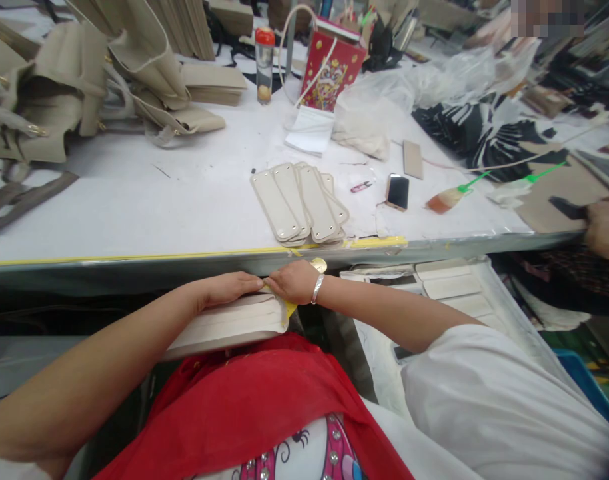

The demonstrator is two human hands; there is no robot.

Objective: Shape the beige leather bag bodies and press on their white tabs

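Observation:
Below the table's front edge, a pale cream leather piece [234, 323] lies across the lap, over a red apron [254, 393]. My left hand [232, 288] rests along its far edge, fingers together and pointing right. My right hand [292, 282] is closed at the piece's upper right corner, its fingertips meeting those of my left hand; what it pinches is too small to make out. A yellow strip [290, 309] shows just under my right hand. On the table, beyond both hands, lies a fanned stack of beige panels [297, 203] with small holes.
Beige bags [49, 93] fill the table's left. A red-capped bottle [264, 65], red box [332, 65], phone [398, 192], pink snips [361, 187] and glue bottle [445, 200] stand or lie farther back and right. A person's hand [606, 227] is at the right edge.

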